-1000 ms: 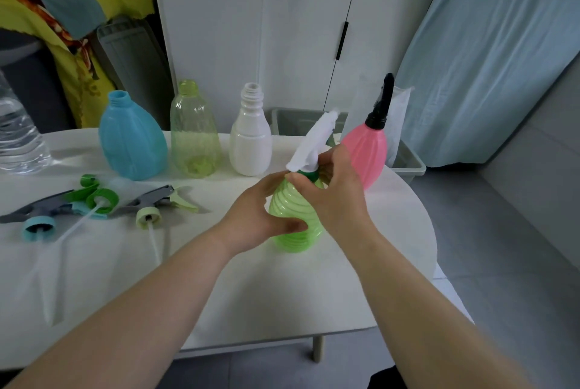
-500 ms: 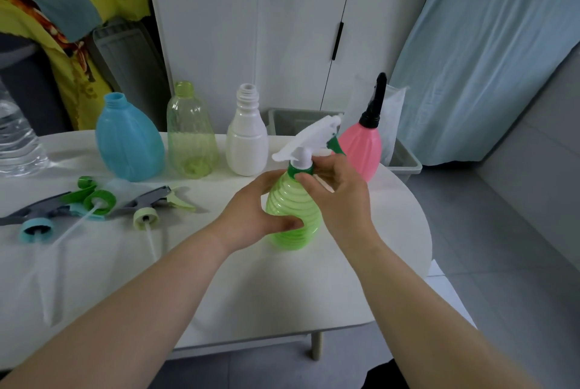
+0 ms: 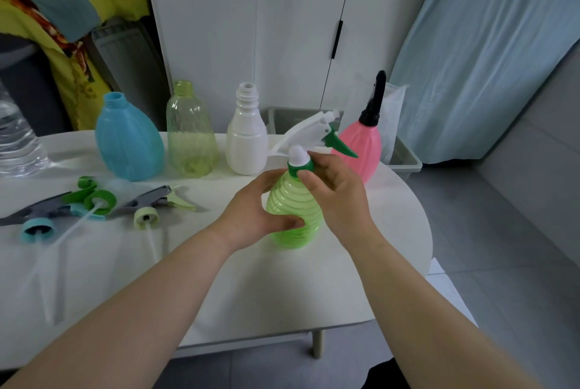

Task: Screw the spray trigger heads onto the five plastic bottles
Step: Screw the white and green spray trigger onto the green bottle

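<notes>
Standing upright near the right end of the white oval table [image 3: 251, 288], the green bottle [image 3: 295, 216] is between both hands of the person. Its plastic is translucent and lime-coloured, and the round body has horizontal ribs from shoulder to base. The left hand [image 3: 251, 216] wraps the ribbed body from the left side, with the thumb in front and the fingers curled behind. The right hand [image 3: 335, 194] pinches the dark green collar [image 3: 296, 169] at the neck, thumb and fingers bent round this ring. Above the collar sits the white trigger head [image 3: 309, 133], smooth and angular, with a pointed green lever [image 3: 340, 144] under its nozzle end.

Behind, along the far edge, four other bottles stand in a row. The pink bottle [image 3: 364, 147] is bulb-shaped and opaque, and it carries a long tapering black nozzle [image 3: 375, 96]; it is just behind the right hand. The white bottle [image 3: 247, 144] is opaque, with an open threaded neck. The yellow-green bottle [image 3: 191, 137] is clear and tall. The blue bottle [image 3: 128, 144] is opaque, wide and egg-shaped, its neck also open.

On the left part of the table three loose heads lie close together, each with a thin clear tube: the blue-collared head [image 3: 34, 222], the green-collared head [image 3: 100, 198] and the pale-collared head [image 3: 150, 203]. A clear, crinkled water bottle [image 3: 15, 147] stands at the left edge.
</notes>
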